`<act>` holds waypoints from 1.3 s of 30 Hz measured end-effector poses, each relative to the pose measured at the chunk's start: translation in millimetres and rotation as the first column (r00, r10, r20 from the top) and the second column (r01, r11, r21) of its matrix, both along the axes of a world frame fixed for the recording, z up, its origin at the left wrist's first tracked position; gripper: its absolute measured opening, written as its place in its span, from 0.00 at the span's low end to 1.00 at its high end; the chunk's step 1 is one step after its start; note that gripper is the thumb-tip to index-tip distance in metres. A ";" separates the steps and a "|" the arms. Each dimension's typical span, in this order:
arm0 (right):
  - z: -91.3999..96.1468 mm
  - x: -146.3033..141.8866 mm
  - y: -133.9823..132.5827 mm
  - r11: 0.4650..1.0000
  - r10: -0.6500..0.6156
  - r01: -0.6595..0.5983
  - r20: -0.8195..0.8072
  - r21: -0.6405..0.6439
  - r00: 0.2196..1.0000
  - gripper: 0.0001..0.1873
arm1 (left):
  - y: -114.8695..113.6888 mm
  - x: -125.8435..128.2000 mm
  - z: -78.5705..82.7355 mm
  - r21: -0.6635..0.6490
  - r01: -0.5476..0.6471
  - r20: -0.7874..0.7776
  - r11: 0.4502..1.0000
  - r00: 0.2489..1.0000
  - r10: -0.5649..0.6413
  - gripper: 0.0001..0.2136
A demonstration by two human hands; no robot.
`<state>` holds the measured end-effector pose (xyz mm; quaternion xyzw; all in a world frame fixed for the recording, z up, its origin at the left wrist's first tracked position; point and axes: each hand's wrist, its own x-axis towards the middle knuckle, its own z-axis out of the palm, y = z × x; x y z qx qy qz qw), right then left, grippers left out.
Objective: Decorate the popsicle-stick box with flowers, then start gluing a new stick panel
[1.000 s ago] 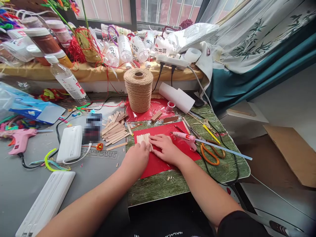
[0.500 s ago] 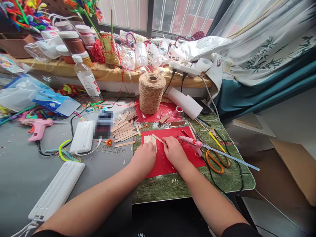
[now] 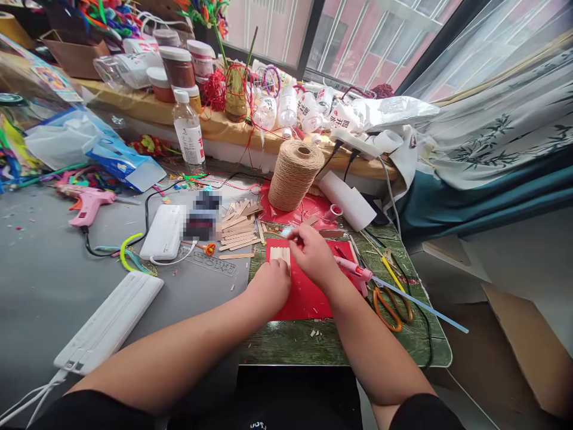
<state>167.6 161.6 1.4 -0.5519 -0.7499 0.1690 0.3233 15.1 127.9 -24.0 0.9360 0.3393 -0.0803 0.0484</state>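
Flat wooden craft sticks lie side by side in a row on a red sheet. My left hand rests over the near end of this row, fingers curled and closed on it; the fingertips are partly hidden. Just right of the row and a little above the sheet is my right hand, closed in a pinch. A single craft stick shows thinly, nearly edge-on, at its fingertips. To the left, more loose craft sticks are heaped in a pile.
A twine spool stands behind the sheet. Right of my right hand lie a pink glue gun with a long glue stick and orange-handled scissors. Power banks, a clear stencil ruler and another pink glue gun lie left.
My right hand has lifted and moved away from the row, turning the single stick nearly edge-on. My left hand stays on the row. The view has swung somewhat left.
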 end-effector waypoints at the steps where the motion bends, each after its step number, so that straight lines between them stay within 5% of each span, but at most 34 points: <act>1: 6.6 -10.1 10.7 0.998 0.067 -0.067 -0.012 0.014 0.998 0.07 | -0.2 0.5 0.6 0.003 -0.001 -0.015 1.000 1.000 0.001 0.17; 5: 14.5 -46.6 51.1 0.989 0.140 -0.142 0.042 0.032 0.989 0.06 | -0.9 2.9 1.4 0.008 -0.013 -0.055 1.000 0.998 0.013 0.18; 11: -11.8 -72.0 75.0 0.907 0.414 -0.354 0.333 -0.228 0.847 0.05 | 0.1 3.8 -5.1 0.010 0.027 -0.055 1.000 0.998 -0.026 0.18; 17: -33.7 -76.9 86.4 0.909 0.411 -0.341 0.380 -0.241 0.829 0.04 | 0.8 2.6 -10.4 0.018 0.025 -0.001 1.000 1.000 -0.025 0.18; 22: -30.3 -74.9 86.6 0.895 0.447 -0.412 0.322 -0.173 0.835 0.07 | 0.9 2.3 -9.0 0.060 0.060 -0.026 0.996 0.998 -0.059 0.18; 25: -19.5 -57.7 70.2 0.945 0.325 -0.318 0.154 -0.072 0.933 0.08 | 0.4 1.8 -2.8 0.039 0.037 -0.048 0.999 0.998 -0.036 0.18; 28: -13.9 -25.3 35.2 0.992 0.056 -0.066 -0.097 -0.107 0.994 0.17 | 0.5 0.4 3.7 0.001 0.005 -0.024 1.000 1.000 -0.005 0.17; 33: -33.8 26.8 -36.3 0.942 -0.219 0.182 -0.109 -0.280 0.970 0.17 | 1.1 -1.4 4.3 -0.027 -0.017 0.020 0.999 1.000 0.018 0.18; 39: -56.8 42.6 -71.9 0.992 -0.035 0.049 0.120 -0.118 0.992 0.13 | 1.1 1.5 -5.7 0.028 -0.011 0.022 1.000 1.000 0.011 0.18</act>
